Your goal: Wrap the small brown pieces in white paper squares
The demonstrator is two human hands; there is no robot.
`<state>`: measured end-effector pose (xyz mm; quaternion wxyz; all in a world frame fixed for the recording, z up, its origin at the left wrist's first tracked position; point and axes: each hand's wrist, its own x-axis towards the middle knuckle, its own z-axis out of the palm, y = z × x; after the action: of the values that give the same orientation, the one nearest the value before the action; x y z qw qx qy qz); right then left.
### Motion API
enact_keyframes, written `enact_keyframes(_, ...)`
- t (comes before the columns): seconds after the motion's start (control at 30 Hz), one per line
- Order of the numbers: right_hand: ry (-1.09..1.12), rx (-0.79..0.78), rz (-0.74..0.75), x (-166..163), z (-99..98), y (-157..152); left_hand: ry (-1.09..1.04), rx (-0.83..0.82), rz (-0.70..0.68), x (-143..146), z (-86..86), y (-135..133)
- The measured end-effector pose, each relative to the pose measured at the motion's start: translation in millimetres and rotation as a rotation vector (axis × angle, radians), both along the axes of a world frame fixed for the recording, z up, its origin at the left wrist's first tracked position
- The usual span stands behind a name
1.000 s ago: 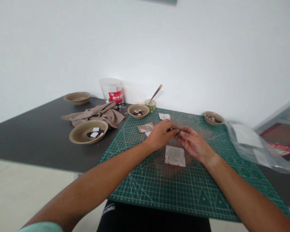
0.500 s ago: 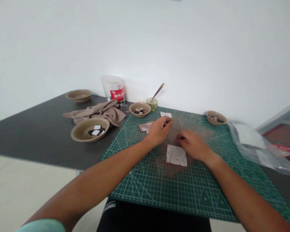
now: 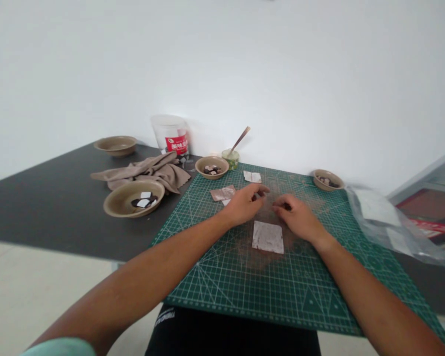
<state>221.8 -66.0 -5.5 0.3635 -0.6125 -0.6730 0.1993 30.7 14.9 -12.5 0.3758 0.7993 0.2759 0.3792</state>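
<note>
Lying flat, creased grey square sheet (image 3: 268, 237), dark-flecked edge, left hand (image 3: 242, 204), right hand (image 3: 297, 216) near, grip unclear on both

Narrow gap between left hand (image 3: 244, 203) and right hand (image 3: 299, 217), open mat (image 3: 241, 291) in front
A bowl (image 3: 212, 176) and cup (image 3: 230, 161) blocked the far left corner, a plastic bag (image 3: 389, 225) the right edge.

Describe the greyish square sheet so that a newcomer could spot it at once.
Start at the green gridded mat. Near its middle, by the right hand, lies the greyish square sheet. It looks larger and lies closer to the person than the brown piece and the far white piece.
</note>
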Motion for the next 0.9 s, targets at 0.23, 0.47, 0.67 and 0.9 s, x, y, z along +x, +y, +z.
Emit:
enact_keyframes(0.23, 1.080, -0.199, 0.129, -11.3, 3.3, -2.1, -0.003, 0.042, -0.129, 2.1, 2.5, -6.0)
enact_keyframes(0.47, 1.190, -0.253, 0.139, -13.2, -2.7, 2.2, -0.016, 0.063, -0.150, 0.7, 4.0, -4.8)
enact_keyframes(0.67, 1.187, -0.238, 0.139, -15.2, -4.9, 3.3, -0.027, 0.052, -0.148, 1.6, 7.8, -6.8)
enact_keyframes(0.9, 1.200, -0.268, 0.149, -20.7, -4.9, 2.0, -0.097, -0.076, -0.195, 3.4, 2.8, -8.6)
